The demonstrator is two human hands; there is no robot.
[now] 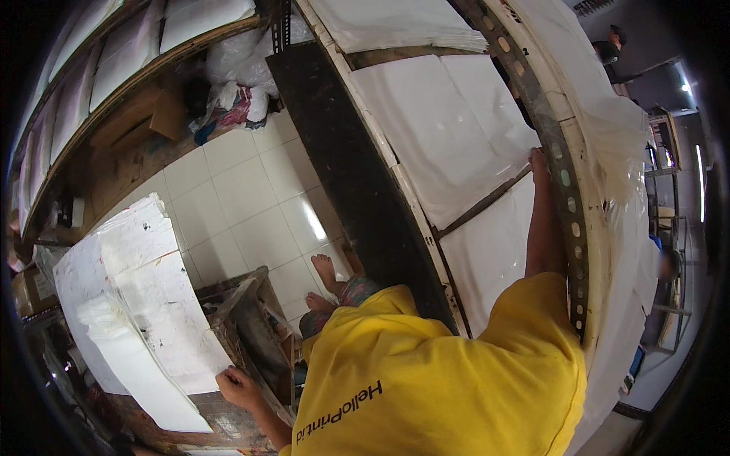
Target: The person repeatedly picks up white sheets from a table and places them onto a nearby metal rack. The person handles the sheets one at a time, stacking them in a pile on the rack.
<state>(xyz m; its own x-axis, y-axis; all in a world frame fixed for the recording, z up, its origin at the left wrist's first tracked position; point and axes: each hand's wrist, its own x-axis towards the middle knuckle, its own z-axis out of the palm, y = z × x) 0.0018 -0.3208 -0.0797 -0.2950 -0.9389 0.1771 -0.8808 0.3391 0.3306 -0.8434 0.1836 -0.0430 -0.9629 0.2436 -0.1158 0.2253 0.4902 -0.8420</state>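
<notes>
White sheet (445, 137) lies on the rack, beside the perforated metal rail (566, 178). The right hand (538, 159) is at the sheet's corner; its fingers are mostly hidden, so how far closed they are cannot be told. The left hand (240, 387), loosely curled, is by the edge of the stained white board (156, 266); whether they touch is unclear.

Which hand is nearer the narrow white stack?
Left. The left hand is beside the narrow white stack, apart from it; the right hand is far across, by the white sheets on the rack.
</notes>
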